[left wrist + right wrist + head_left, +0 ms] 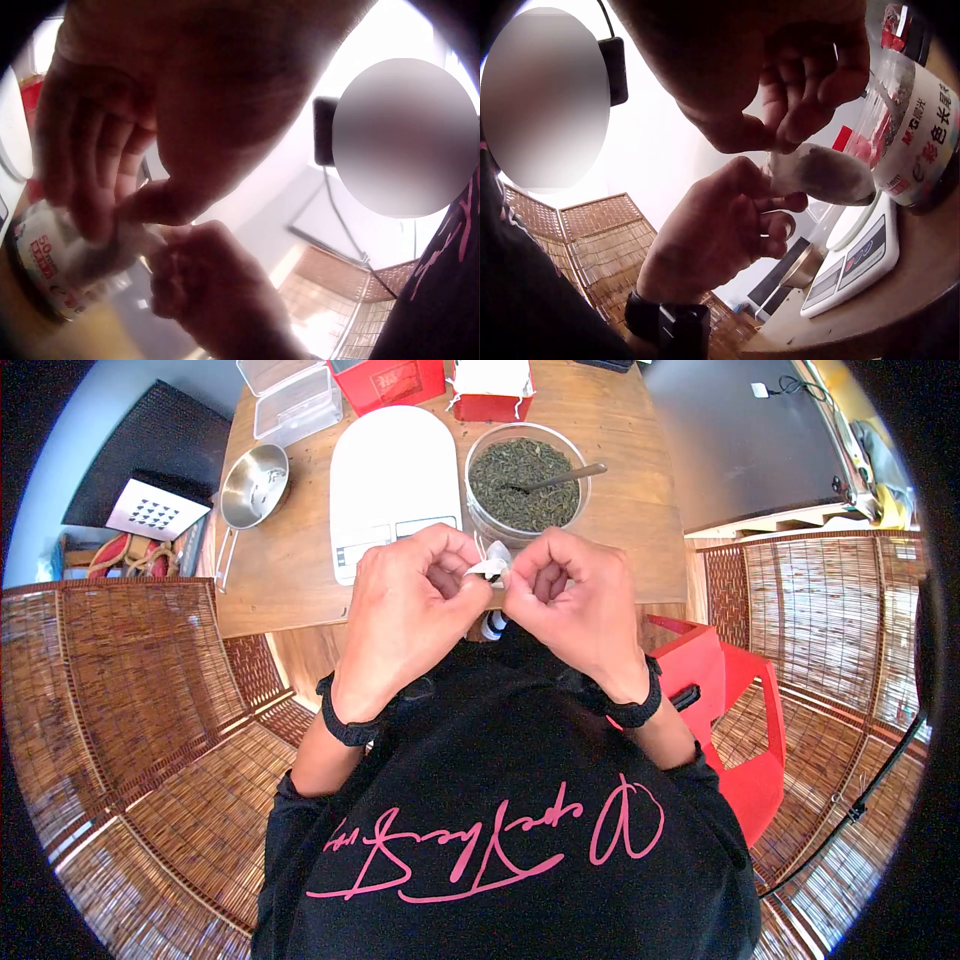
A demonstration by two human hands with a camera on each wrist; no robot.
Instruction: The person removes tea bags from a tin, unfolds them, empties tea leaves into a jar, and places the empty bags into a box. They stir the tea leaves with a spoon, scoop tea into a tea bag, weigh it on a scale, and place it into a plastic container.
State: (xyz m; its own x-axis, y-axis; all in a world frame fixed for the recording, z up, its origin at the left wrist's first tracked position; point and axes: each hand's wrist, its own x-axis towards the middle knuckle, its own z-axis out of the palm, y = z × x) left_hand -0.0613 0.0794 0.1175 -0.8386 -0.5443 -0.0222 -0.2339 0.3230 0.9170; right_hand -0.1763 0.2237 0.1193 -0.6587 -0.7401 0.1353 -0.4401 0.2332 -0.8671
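Observation:
A small whitish pouch [491, 564] with dark contents hangs between both hands; its filled lower part [832, 176] shows in the right wrist view. My left hand [408, 603] pinches one side of its top with thumb and forefinger. The other side is pinched by my right hand [578, 600]. Just beyond stands a round clear tub [475, 510] of dark dried leaves [515, 465], with a spoon [570, 477] in it. Left of the tub lies a white scale [393, 470].
On the wooden table [640, 490] are a metal pan [250, 490] at left, a clear plastic box [297, 410], a red box [388, 385] and a red container with white lining [495, 405] at the back. A red chair [745, 760] stands at right.

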